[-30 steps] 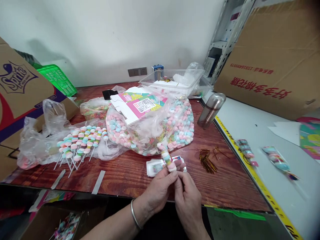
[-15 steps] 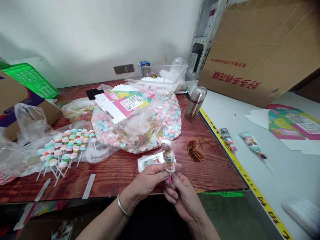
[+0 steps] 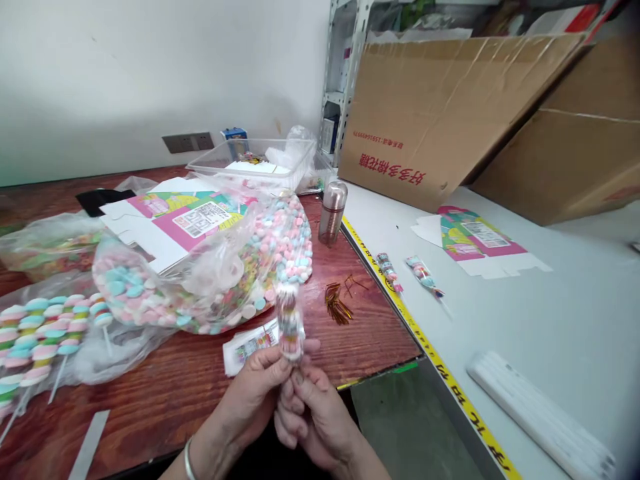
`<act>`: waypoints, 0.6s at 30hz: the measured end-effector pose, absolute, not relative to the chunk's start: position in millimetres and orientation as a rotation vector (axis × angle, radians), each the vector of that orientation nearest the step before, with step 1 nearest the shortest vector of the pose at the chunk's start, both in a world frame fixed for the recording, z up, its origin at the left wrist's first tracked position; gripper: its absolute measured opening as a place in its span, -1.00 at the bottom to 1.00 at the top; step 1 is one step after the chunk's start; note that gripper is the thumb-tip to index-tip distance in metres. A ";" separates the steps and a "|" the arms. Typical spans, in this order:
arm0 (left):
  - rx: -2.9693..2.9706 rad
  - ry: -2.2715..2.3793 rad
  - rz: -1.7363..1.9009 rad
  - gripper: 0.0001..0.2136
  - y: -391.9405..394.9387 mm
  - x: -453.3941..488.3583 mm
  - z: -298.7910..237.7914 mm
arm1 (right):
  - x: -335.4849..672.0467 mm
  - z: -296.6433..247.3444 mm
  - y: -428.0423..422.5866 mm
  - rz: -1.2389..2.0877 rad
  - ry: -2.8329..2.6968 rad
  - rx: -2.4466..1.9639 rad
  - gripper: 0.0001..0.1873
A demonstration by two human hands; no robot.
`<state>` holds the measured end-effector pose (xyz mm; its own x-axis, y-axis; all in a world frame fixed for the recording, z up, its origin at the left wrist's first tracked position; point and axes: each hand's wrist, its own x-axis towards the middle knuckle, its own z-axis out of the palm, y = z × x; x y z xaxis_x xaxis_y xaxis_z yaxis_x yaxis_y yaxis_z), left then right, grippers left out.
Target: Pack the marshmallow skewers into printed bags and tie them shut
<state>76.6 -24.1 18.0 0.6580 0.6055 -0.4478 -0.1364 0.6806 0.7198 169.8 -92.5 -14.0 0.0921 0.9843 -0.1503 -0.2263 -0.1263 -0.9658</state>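
Note:
My left hand (image 3: 253, 397) and my right hand (image 3: 313, 417) meet at the near edge of the wooden table (image 3: 200, 373). Both pinch the bottom of an upright candy skewer in a clear wrapper (image 3: 290, 323). A small stack of printed wrappers (image 3: 247, 345) lies just behind my left hand. A bundle of gold twist ties (image 3: 337, 308) lies to the right of the skewer. A large clear bag of pastel candies (image 3: 210, 280) sits behind it.
Bare candy skewers (image 3: 45, 330) lie on plastic at the left. A flat printed carton (image 3: 180, 217) rests on the candy bag. A metal flask (image 3: 333, 212), a clear tub (image 3: 250, 167), two wrapped skewers (image 3: 407, 270) on the white table, cardboard boxes (image 3: 450, 113), a white bar (image 3: 540, 413).
The view has swung to the right, so the table's contents sit further left. The skewer now stands upright in its wrapper, and my hands have closed tighter round its bottom end.

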 end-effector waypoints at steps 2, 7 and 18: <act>0.706 0.743 0.501 -0.71 -20.7 76.8 14.9 | 198.5 -13.2 -89.6 1.269 -1.074 -1.320 -0.43; 0.926 0.902 0.756 -0.75 -0.9 73.8 7.2 | 305.2 -19.0 -56.4 0.302 -1.065 -2.000 -0.72; 2.113 1.042 0.910 -0.78 21.0 75.6 22.3 | 318.0 -11.6 -37.7 -0.012 -0.946 -2.197 -0.79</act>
